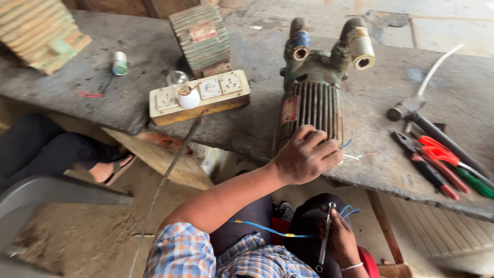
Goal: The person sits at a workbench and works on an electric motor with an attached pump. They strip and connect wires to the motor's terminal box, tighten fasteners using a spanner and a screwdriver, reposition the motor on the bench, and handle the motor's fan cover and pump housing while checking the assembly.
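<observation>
Head view, left hand: the left hand [307, 157] lies palm down on the near end of the pump motor [313, 108], fingers curled over its ribbed casing, gripping nothing loose.
Head view, right hand: the right hand [340, 238] is low by the lap, closed around one slim metal tool [325, 237], with blue wire [267, 229] running to it.
Pump motor: one, green and finned, lying on the stone workbench [257, 128] at its near edge; two pipe stubs (one taped blue, one pale) point away from it.
Switchboard: one socket board [199, 96] left of the motor, with one bulb [177, 77] beside it.
Ribbed blocks: two at the bench's far side.
Hand tools: a cluster to the right, red-handled pliers [437, 154] among them (count unclear).
</observation>
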A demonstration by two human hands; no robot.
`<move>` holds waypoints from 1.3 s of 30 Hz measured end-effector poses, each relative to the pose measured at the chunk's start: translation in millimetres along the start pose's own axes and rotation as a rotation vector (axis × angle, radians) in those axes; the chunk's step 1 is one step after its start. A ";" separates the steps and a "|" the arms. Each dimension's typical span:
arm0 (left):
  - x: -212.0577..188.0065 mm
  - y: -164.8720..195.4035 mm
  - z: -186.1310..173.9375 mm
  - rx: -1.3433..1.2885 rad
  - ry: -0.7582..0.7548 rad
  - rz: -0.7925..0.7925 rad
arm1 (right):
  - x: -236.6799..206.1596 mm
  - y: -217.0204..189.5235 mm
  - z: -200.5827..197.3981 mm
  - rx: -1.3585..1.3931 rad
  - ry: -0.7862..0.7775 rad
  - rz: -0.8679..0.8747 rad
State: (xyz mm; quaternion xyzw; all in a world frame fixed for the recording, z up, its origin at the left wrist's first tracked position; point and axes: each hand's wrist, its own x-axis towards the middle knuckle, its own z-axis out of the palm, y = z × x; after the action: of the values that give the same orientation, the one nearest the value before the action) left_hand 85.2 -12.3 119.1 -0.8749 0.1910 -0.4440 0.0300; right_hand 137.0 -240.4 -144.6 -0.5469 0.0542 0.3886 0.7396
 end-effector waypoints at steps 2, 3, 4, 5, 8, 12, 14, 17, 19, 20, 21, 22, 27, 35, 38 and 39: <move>-2.7 0.5 1.7 -0.013 0.004 -0.006 | -2.0 1.4 -0.9 0.033 -0.007 0.006; -4.0 0.3 2.7 -0.016 0.010 -0.002 | -3.3 2.2 -0.8 0.056 -0.007 0.005; -6.0 -0.8 3.0 -0.016 0.014 0.004 | -4.2 2.8 0.0 0.060 0.001 0.009; -7.7 -1.8 3.5 -0.017 0.014 0.009 | -5.7 3.6 1.0 0.066 0.008 0.017; -12.9 -5.6 2.6 0.012 0.073 0.053 | -11.1 5.6 5.7 0.068 0.005 0.036; -15.3 -9.7 -6.7 0.038 0.084 0.057 | -18.5 7.2 9.8 0.108 0.004 0.048; -15.6 -13.9 -15.2 0.027 0.155 0.051 | -20.9 8.7 8.5 0.078 0.036 0.039; -17.1 -23.3 -27.4 -0.059 0.104 -0.165 | -19.9 13.6 3.5 0.057 0.004 -0.037; -17.4 -29.5 -29.2 -0.101 0.072 -0.208 | -17.0 19.1 0.0 0.049 -0.025 -0.090; -17.6 -31.8 -28.7 -0.122 0.054 -0.235 | -15.7 22.0 -1.8 0.043 -0.026 -0.109; -17.9 -33.2 -27.0 -0.137 0.062 -0.244 | -13.2 24.5 -2.9 0.033 -0.027 -0.127; -18.3 -33.8 -24.9 -0.154 0.071 -0.257 | -11.4 26.6 -4.0 0.064 0.003 -0.092; -24.5 -30.4 -19.4 -0.164 0.100 -0.313 | -9.2 28.2 -7.7 0.180 0.064 -0.045; -28.2 -29.1 -7.0 -0.285 0.238 -0.377 | -0.9 23.9 -24.9 0.286 0.080 -0.036; -35.1 -26.5 2.8 -0.385 0.321 -0.391 | 13.9 19.5 -43.5 0.280 0.055 -0.068; -40.0 -24.8 4.9 -0.416 0.336 -0.394 | 20.2 17.2 -49.3 0.280 0.022 -0.080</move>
State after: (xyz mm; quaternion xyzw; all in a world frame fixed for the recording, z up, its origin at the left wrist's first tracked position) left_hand 75.4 24.5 91.0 -0.7970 0.1071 -0.5308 -0.2676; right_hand 157.1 -270.3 -187.6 -0.4441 0.0940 0.3413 0.8231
